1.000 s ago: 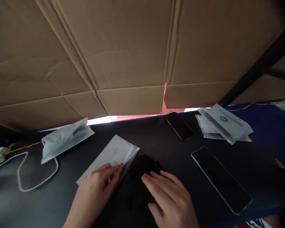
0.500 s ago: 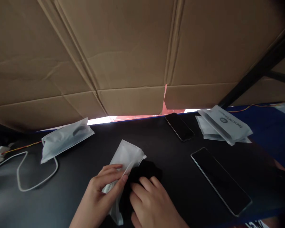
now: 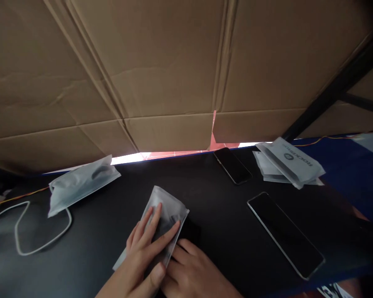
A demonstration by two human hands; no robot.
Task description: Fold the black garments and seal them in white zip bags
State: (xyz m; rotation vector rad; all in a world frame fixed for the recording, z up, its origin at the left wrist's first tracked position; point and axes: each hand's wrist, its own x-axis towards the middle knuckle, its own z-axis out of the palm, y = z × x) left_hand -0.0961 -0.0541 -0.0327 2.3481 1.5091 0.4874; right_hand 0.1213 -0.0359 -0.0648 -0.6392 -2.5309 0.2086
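Note:
A frosted zip bag (image 3: 170, 203) lies on the black table in front of me, its open edge facing right. My left hand (image 3: 143, 248) rests on top of it, fingers spread and flat against the plastic, thumb near the opening. At that opening my right hand (image 3: 189, 269) has its fingers curled round a soft black cloth (image 3: 191, 231). Part of the cloth shows dark through the bag; the rest sticks out beyond the edge. The right fingertips are partly hidden by the bag and the left hand.
Two dark phones, a smaller phone (image 3: 233, 165) and a larger phone (image 3: 286, 236), lie to the right. Beyond them sit stacked printed frosted bags (image 3: 294, 163). Far left are a filled frosted bag (image 3: 83, 184) and a white cable (image 3: 43, 250). A cardboard wall (image 3: 168, 62) rises behind the table.
My left hand has gone from holding the bag's edge to lying spread over the bag. More of the black cloth is now inside, and my right hand has shifted slightly toward me.

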